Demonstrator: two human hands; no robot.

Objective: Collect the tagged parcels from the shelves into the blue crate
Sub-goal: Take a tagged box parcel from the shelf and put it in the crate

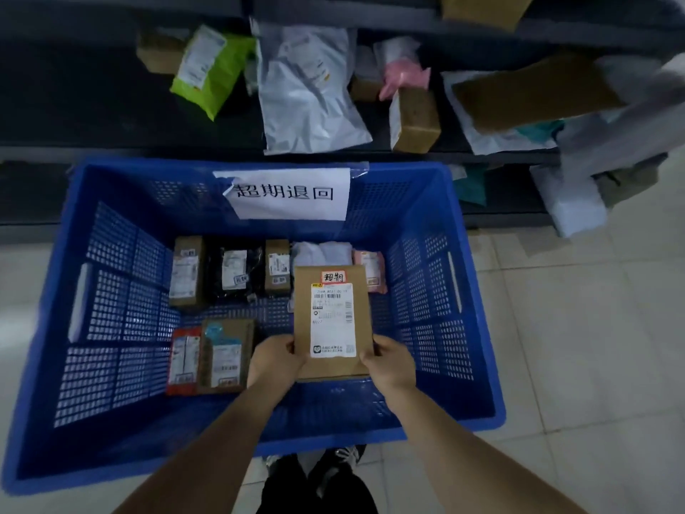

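Note:
A brown cardboard parcel [331, 320] with a white shipping label and a red-edged handwritten tag is held over the inside of the blue crate [478, 328]. My left hand [276, 359] grips its lower left corner and my right hand [391, 359] grips its lower right corner. Several parcels lie on the crate floor: brown boxes, a black bag [233, 270], a pink packet [370, 270] in the back row, and a red packet [183, 359] beside a brown box [228, 356] at the front left. A paper sign [285, 192] hangs on the crate's far wall.
Dark shelves [92, 102] stand behind the crate. They hold a green bag [211, 68], a white mailer [307, 94], a pink bag [406, 74], a small brown box [415, 118] and more parcels at the right. Pale floor tiles [593, 346] lie to the right.

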